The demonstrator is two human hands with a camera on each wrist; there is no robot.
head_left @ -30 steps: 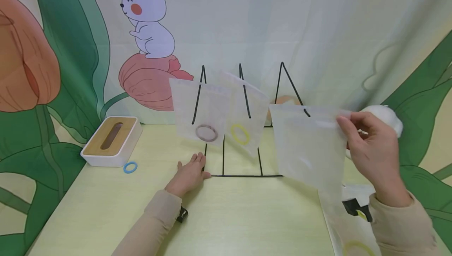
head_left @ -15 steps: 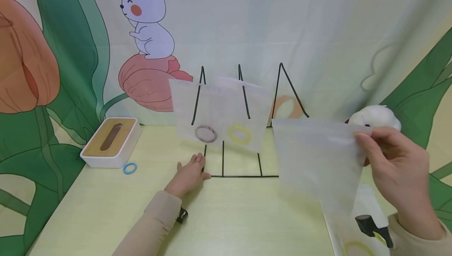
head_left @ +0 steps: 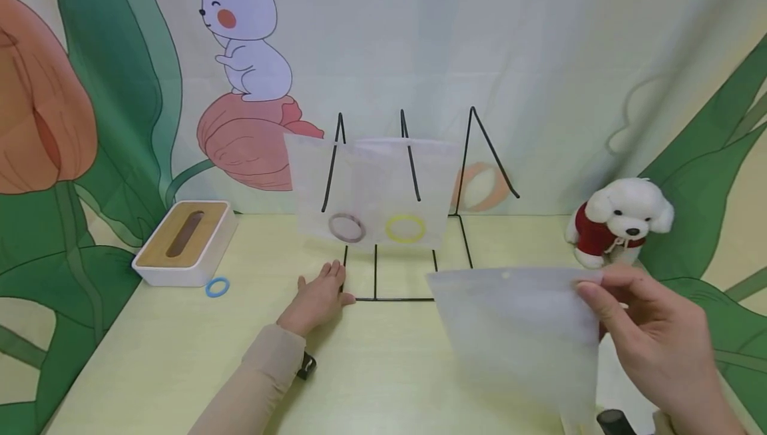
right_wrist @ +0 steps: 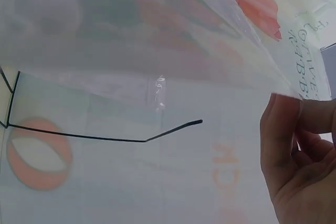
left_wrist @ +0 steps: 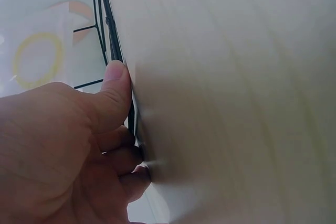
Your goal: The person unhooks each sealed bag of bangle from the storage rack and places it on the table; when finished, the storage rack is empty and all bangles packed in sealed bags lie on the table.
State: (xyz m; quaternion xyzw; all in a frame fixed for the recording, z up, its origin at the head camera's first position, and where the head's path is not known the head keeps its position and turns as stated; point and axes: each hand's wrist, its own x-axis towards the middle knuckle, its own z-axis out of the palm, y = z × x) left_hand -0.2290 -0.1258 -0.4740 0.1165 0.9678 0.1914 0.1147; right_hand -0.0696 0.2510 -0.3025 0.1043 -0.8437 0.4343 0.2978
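Observation:
My right hand (head_left: pixel 665 335) pinches a frosted translucent plastic bag (head_left: pixel 521 328) at its upper right corner, between thumb and fingers. Near its top edge the bag has a small hole, and I see nothing inside it. Behind it stands a black wire rack (head_left: pixel 395 300) with 3 sloping hooks; the right hook (head_left: pixel 496 155) is bare. Similar bags hang on the other two, one holding a purplish ring (head_left: pixel 347 228), the other a yellow ring (head_left: pixel 405 228). With fingers extended, my left hand (head_left: pixel 317 298) rests against the rack's left base, its thumb touching the wire (left_wrist: pixel 116 51).
A white box with a wooden lid (head_left: pixel 186 242) sits at the table's left, beside a blue ring (head_left: pixel 217 287). At the right back is a white plush dog (head_left: pixel 623 215) in red. A black object (head_left: pixel 616 422) shows at the lower right, partly cut off.
The bag in my right hand has come off the right hook and moved down towards me. The middle bag has swung to face forward. My left hand has stayed on the rack.

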